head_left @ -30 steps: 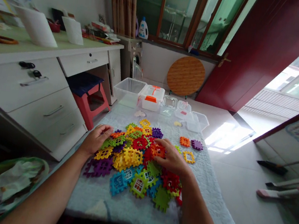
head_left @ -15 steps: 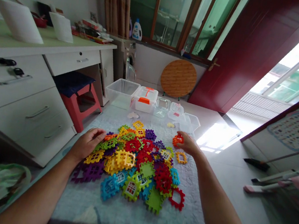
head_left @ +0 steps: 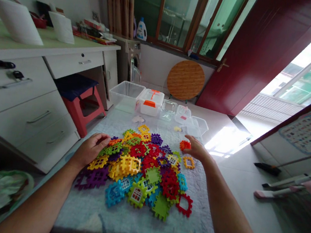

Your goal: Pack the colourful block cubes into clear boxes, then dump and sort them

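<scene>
A heap of coloured interlocking plastic tiles lies on a pale blue quilted cloth. My left hand rests at the heap's left edge, fingers curled loosely over green and orange tiles, gripping nothing that I can see. My right hand is raised at the heap's far right and pinches an orange tile between its fingertips. An orange-yellow window tile lies just below that hand.
Clear plastic boxes, one with a white lid and orange latch, stand along the cloth's far edge. A white desk with drawers and a red stool are at left. A round wooden board leans on the far wall.
My right hand left the middle of the heap, moved to the far right and picked up an orange tile. The left hand stayed in place. The camera shifted left.
</scene>
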The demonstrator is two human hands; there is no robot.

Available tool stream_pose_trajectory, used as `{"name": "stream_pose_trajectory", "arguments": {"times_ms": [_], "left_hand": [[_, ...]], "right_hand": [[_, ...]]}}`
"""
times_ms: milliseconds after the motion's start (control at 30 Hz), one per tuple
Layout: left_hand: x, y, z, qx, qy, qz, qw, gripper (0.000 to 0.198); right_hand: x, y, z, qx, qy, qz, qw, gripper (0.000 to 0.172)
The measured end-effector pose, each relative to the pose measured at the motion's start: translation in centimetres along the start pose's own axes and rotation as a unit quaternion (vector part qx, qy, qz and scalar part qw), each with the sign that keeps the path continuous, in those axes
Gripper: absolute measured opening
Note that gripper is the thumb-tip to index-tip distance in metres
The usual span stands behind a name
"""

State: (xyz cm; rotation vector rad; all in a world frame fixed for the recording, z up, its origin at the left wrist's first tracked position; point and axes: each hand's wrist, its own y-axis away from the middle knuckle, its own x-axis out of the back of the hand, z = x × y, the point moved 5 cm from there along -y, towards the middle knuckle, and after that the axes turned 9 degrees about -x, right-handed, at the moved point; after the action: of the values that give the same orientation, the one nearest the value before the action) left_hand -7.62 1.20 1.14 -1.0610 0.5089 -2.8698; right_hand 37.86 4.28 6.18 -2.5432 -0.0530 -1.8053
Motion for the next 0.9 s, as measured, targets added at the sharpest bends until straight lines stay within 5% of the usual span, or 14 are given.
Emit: {"name": "stream_pose_trajectory", "arguments": {"times_ms": [167, 333, 567, 900], "left_hand": [[0.0, 0.1, 0.1, -0.003, -0.001, -0.002, 1.0, 0.049], [-0.2, 0.1, 0.3, -0.01, 0.002, -0.009, 1.0, 0.049], [-0.2, 0.1, 0.2, -0.004, 0.012, -0.006, 1.0, 0.048], [0.4, 0.5, 0.4, 0.072, 0.107, 0.045, 0.991, 0.046]], "right_hand": [[2.4, 4.5, 0.2, -0.019, -0.096, 0.082, 0.992, 0.05], [0.3, 8.1, 0.9, -0.155, -0.038, 0.046, 0.986, 0.037], [-2.2, 8.6, -0.1, -0.192, 0.026, 0.033, 0.98, 0.059], [-2.2, 8.9, 0.6, -0.202, 0.022, 0.031, 0.979, 0.049]]}}
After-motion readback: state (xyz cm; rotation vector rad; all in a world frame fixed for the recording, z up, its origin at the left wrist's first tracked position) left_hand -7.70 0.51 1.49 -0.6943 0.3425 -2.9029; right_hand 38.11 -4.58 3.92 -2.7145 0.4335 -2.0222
